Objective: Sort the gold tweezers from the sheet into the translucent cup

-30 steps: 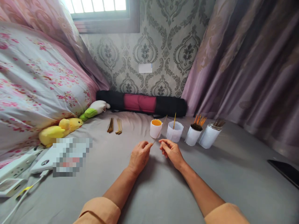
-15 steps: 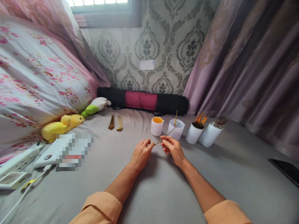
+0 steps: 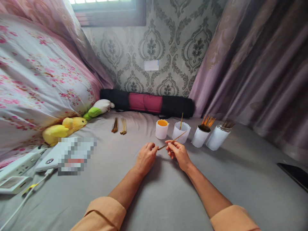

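A thin brownish stick runs slantwise between my two hands, its far end pointing up and to the right. My left hand is closed, pinching the stick's lower end between thumb and forefinger. Farther along, the fingertips of my right hand pinch the same stick, the other fingers curled beneath. Just behind the stick's free end stands a translucent white cup with one upright yellow stick in it. Left of that cup is a white-wrapped container of orange-yellow contents.
To the right, a white-wrapped can holds orange sticks and a tilted wrapped jar holds brown ones. Two bundles of bent sticks lie left. A black-and-maroon roll, plush toys, a power strip and a dark flat object surround the grey sheet.
The stick has turned a little in my fingers; its free end has dropped slightly and shifted right. Both hands stay in nearly the same place.
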`<state>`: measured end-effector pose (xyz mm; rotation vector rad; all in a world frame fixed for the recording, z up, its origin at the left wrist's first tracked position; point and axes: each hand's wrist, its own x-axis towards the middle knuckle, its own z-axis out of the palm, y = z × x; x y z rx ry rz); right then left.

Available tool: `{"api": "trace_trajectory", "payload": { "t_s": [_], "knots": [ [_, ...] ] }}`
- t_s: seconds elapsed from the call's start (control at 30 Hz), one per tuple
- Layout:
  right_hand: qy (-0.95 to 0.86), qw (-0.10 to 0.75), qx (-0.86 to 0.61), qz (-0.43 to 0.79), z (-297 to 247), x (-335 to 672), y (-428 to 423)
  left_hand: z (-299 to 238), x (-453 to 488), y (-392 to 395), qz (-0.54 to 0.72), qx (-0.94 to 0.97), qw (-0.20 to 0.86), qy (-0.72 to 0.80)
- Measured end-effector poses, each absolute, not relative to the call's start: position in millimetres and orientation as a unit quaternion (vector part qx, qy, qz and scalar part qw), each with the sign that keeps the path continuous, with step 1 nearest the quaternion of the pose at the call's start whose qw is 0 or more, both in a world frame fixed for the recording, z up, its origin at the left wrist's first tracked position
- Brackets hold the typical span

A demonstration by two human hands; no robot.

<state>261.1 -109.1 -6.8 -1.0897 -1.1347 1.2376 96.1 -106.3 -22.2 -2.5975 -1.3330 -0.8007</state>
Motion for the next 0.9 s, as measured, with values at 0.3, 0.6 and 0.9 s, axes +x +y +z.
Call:
{"api": "trace_trajectory", "payload": {
  "t_s": [0.3,0.6,0.9],
  "knots": [
    [-0.475,0.542,-0.458,0.520,-8,261,-109,-28,96,-103,-0.312,-0.842,-0.003,-0.441],
    [-0.471,0.536,-0.472,0.518,-10,261,-108,-33,97,-100,-0.403,-0.792,-0.155,-0.432],
    [-0.442,0.560,-0.491,0.499,-15,263,-103,-26,101,-101,-0.438,-0.695,-0.309,-0.479]
  ]
}}
